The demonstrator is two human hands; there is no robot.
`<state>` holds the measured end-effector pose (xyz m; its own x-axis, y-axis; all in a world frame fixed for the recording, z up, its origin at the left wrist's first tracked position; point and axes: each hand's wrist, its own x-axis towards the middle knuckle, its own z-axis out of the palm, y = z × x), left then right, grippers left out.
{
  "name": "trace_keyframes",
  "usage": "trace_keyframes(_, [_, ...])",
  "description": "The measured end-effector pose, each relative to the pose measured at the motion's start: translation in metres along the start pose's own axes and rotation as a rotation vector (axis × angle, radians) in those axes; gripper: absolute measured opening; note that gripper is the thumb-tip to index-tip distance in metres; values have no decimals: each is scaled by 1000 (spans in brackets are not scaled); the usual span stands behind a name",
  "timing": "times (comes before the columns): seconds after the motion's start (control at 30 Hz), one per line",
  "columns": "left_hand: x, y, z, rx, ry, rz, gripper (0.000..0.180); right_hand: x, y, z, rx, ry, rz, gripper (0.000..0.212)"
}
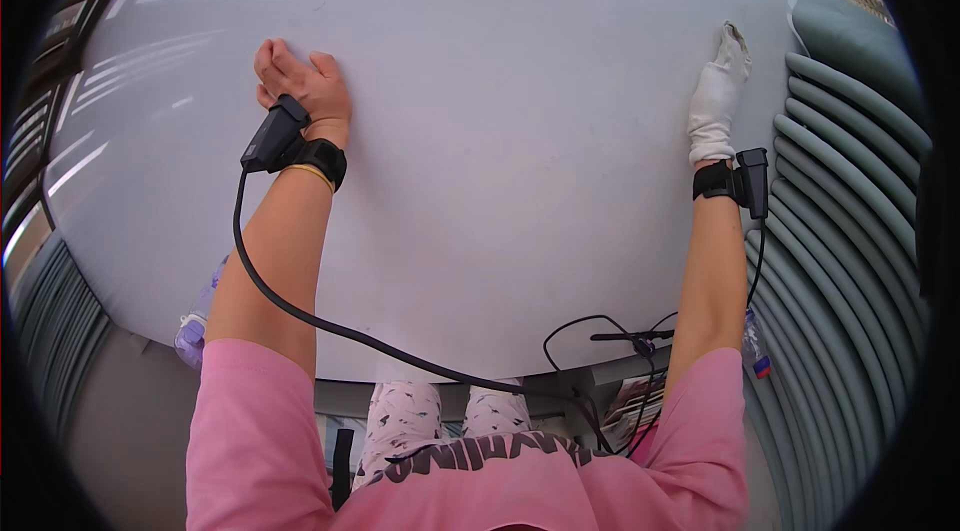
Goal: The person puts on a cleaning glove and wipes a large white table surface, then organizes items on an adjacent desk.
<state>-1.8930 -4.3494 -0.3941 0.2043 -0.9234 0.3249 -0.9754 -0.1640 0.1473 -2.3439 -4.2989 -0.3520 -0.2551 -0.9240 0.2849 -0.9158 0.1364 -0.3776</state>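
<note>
My left hand (305,83) is bare and rests toward the left of the pale table (520,141). Its fingers are loosely bent and apart from the thumb, and nothing shows in them. On the right side, my right hand (720,96) wears a white glove (712,116) with greyish fingertips. This hand is turned on its edge, its fingers stretched out away from me, and I see nothing held. Each wrist carries a black strap with a small black device, the left device (276,134) and the right device (752,181). A wide gap of tabletop separates the hands.
A black cable (370,339) runs from the left device across the table's near edge. More thin cables lie by my right elbow. A purple bottle (195,326) is beside my left upper arm. Grey-green curved slats (840,191) line the right side.
</note>
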Motion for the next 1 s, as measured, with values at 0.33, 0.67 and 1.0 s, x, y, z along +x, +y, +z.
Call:
trace_keyframes(0.33, [5,-11,26,-69,-17,-30,49,-363,-251,0,1118,-1146,72,37])
trace_keyframes(0.67, [-117,-37,-63,-707,-312,397,56,-372,-221,-116,693,-373,307,35])
trace_keyframes(1.0, [-239,-41,-157,-302,-870,786,70,-518,-259,-132,1000,-652,269,31])
